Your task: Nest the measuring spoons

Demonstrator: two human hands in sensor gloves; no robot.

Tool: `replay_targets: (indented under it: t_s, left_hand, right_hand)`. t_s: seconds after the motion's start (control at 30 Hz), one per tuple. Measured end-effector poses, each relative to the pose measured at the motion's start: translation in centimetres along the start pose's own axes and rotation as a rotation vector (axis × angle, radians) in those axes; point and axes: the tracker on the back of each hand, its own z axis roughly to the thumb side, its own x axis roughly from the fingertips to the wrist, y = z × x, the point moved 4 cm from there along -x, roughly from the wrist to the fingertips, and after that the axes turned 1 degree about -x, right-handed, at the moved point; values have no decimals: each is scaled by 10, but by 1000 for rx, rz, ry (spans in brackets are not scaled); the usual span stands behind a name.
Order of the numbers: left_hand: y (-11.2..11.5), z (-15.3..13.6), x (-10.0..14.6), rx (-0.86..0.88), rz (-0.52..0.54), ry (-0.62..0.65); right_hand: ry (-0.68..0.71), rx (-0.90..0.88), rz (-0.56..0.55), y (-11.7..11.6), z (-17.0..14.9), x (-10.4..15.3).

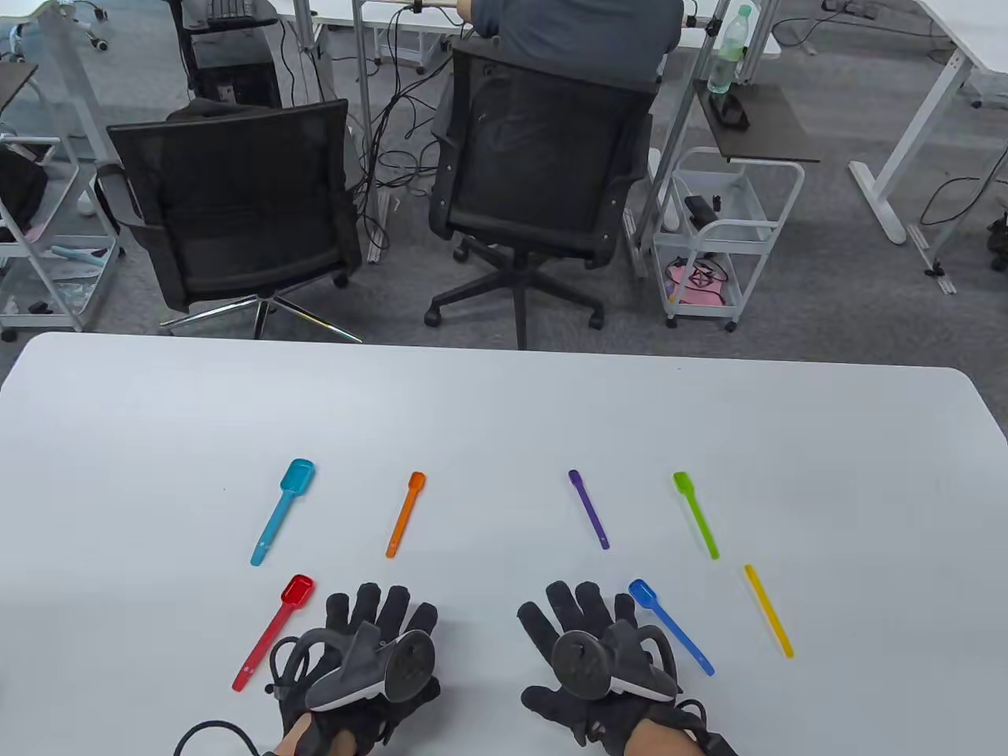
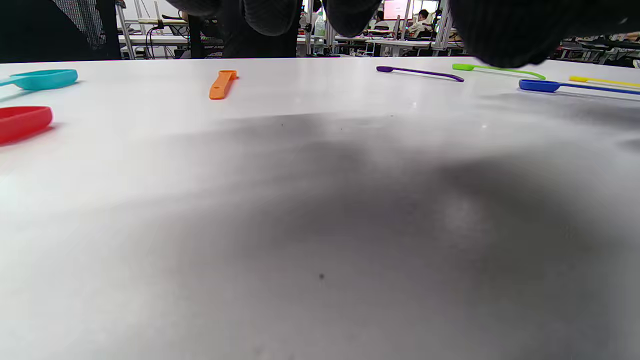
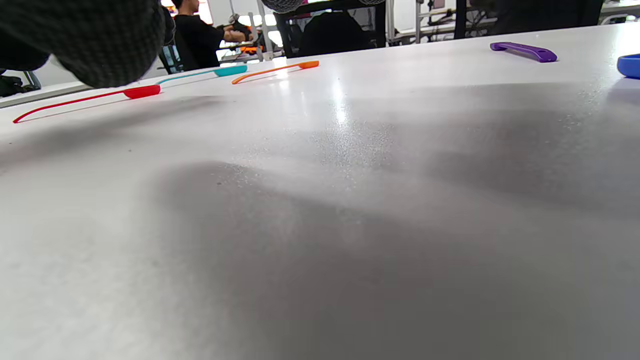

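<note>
Several measuring spoons lie apart on the white table [image 1: 504,417]: teal [image 1: 281,512], orange [image 1: 405,513], purple [image 1: 588,509], green [image 1: 696,515], yellow [image 1: 768,609], red [image 1: 272,631] and blue [image 1: 671,626]. My left hand [image 1: 378,622] rests flat on the table, fingers spread, empty, just right of the red spoon. My right hand [image 1: 575,618] rests flat and empty, just left of the blue spoon. The left wrist view shows the teal [image 2: 42,79], red [image 2: 22,122], orange [image 2: 222,84] and blue [image 2: 550,86] spoons. The right wrist view shows the red [image 3: 85,100] and purple [image 3: 522,51] spoons.
Two black office chairs [image 1: 236,205] [image 1: 543,173] and a white cart [image 1: 724,236] stand beyond the table's far edge. A person sits at a far desk.
</note>
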Motion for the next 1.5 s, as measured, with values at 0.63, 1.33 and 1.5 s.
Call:
replay_targets:
  t_s: [0.63,1.33,1.5]
  left_hand:
    - [1,-7,-2,45,3,-7]
    - [-61,-216,-29,139,174,-576]
    - [-35,-242,-39,128,88,-668]
  right_hand:
    - [7,-14,2,0,1,0]
    - [9,-31,-10,1,-3,4]
    - [10,-35,-7,0,-3,4]
